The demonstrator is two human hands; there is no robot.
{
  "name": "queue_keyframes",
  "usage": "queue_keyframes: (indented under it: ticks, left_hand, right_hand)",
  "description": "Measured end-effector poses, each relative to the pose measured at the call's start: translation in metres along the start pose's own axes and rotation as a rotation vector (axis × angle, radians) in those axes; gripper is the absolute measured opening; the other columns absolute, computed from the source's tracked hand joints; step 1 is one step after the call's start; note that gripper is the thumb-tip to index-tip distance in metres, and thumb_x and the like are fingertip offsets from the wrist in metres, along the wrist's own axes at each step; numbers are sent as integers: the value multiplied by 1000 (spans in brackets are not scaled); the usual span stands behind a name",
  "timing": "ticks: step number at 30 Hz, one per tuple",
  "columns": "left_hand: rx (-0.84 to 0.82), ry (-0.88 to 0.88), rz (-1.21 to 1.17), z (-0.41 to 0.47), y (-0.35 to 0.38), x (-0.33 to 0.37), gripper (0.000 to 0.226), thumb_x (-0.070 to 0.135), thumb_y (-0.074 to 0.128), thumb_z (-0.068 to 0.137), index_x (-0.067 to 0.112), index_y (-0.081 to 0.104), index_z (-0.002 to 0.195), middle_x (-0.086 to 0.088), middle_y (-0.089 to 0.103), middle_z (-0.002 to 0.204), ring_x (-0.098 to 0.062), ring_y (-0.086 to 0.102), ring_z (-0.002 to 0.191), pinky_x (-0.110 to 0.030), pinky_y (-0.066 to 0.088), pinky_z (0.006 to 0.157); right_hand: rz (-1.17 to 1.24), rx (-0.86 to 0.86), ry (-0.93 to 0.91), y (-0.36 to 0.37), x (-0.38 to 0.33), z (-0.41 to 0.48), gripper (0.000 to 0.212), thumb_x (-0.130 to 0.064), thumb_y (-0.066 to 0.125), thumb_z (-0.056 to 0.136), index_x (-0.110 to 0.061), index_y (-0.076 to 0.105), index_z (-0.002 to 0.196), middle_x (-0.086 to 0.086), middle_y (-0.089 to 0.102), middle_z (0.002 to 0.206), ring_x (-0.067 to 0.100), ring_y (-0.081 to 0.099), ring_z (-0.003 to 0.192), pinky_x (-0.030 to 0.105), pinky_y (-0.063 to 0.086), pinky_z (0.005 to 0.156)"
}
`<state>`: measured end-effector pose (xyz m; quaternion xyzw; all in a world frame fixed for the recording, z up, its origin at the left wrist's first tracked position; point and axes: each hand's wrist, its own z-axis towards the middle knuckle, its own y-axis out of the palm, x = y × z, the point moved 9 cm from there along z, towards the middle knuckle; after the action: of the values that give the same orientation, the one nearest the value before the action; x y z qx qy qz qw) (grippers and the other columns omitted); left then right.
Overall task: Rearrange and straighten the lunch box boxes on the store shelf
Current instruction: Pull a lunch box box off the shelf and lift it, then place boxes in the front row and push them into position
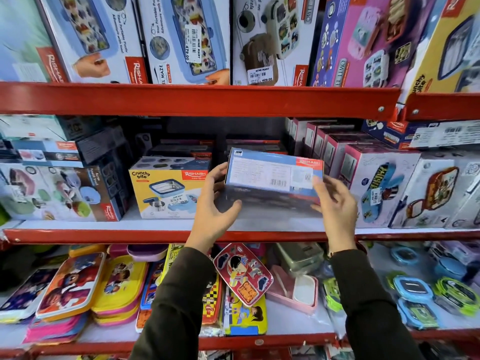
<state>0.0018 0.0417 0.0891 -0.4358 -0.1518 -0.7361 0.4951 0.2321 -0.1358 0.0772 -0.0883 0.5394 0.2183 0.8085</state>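
Observation:
I hold a blue lunch box box (272,175) with both hands above the middle shelf (155,235), its barcode side tilted toward me. My left hand (215,203) grips its left end and underside. My right hand (335,203) grips its right end. The box is blurred by motion. Left of it stands a yellow "Crunchy bite" box (166,190). To the right are pink and white boxes (374,185) in a row. Dark boxes (181,149) sit behind in the gap.
The top shelf (197,100) carries large upright lunch box boxes (181,37). A stack of boxes (59,188) fills the middle shelf's left end. The lower shelf holds loose cartoon lunch boxes (244,274) and round containers (413,289).

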Motion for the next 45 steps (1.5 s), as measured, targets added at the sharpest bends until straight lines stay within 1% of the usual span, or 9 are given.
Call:
queue_keyframes:
  ticks: [4, 9, 14, 21, 27, 33, 36, 42, 45]
  left_hand:
    - [106, -2, 76, 10, -7, -11, 66, 9, 64, 100, 32, 39, 156, 5, 55, 151, -15, 54, 139, -40, 51, 113]
    - [180, -86, 55, 21, 0, -25, 53, 4, 61, 101, 20, 44, 149, 5, 65, 134, 7, 64, 115, -24, 58, 98]
    - [89, -200, 146, 34, 18, -49, 73, -9, 54, 96, 18, 31, 160, -4, 63, 139, -22, 60, 133, -36, 48, 115]
    - [-29, -320, 113, 37, 36, -80, 93, -11, 61, 93, 22, 13, 166, -6, 47, 160, -23, 45, 151, -28, 32, 122]
    - [73, -306, 25, 14, 26, -72, 77, 1, 64, 97, 17, 26, 162, 0, 46, 157, -12, 45, 143, -28, 37, 121]
    - [278, -253, -23, -30, -10, -47, 36, 7, 61, 100, 24, 62, 132, 12, 66, 127, -3, 62, 119, -35, 55, 107]
    - [322, -226, 26, -35, -31, -40, 32, 9, 60, 101, 21, 62, 130, 6, 65, 130, -12, 61, 122, -39, 54, 107]
    - [397, -194, 112, -27, -90, -45, 40, 13, 60, 102, 19, 53, 141, 6, 57, 139, -11, 55, 129, -43, 44, 117]
    - [419, -239, 151, -21, -125, -49, 66, 12, 61, 102, 18, 30, 161, -1, 35, 159, -4, 41, 137, -26, 30, 114]
  right_hand:
    - [37, -107, 4, 11, 0, 0, 38, -37, 58, 88, -26, 65, 124, -11, 73, 112, -1, 71, 102, 27, 59, 88]
    - [-125, -121, -15, 22, 13, 13, 46, -13, 75, 89, -24, 63, 132, -9, 68, 127, 0, 64, 114, 24, 47, 105]
    - [-260, -175, 50, 39, 39, 29, 56, -19, 68, 96, -7, 50, 148, 10, 58, 147, 20, 57, 126, 28, 40, 106]
    - [-375, -248, 145, 58, 74, 31, 66, 10, 52, 95, -9, 35, 156, 17, 48, 155, 32, 52, 140, 36, 41, 114]
    - [-360, -196, 100, 54, 64, 13, 78, 3, 62, 91, -21, 29, 158, 7, 34, 163, 23, 33, 151, 45, 30, 126]
    - [-306, -10, -92, 48, 25, -35, 52, -2, 69, 88, -22, 55, 134, 1, 48, 134, 16, 52, 122, 38, 44, 108]
    - [-254, -87, -127, 72, 13, -53, 49, -3, 66, 89, -28, 56, 130, -6, 51, 130, -3, 53, 116, 29, 47, 101]
    - [-220, -416, -4, 152, 16, -72, 48, -14, 61, 99, -23, 51, 145, -4, 58, 143, 6, 57, 125, 31, 49, 106]
    - [-296, -537, 73, 188, 24, -77, 48, -22, 58, 101, -18, 47, 148, 4, 53, 152, 15, 51, 137, 34, 43, 114]
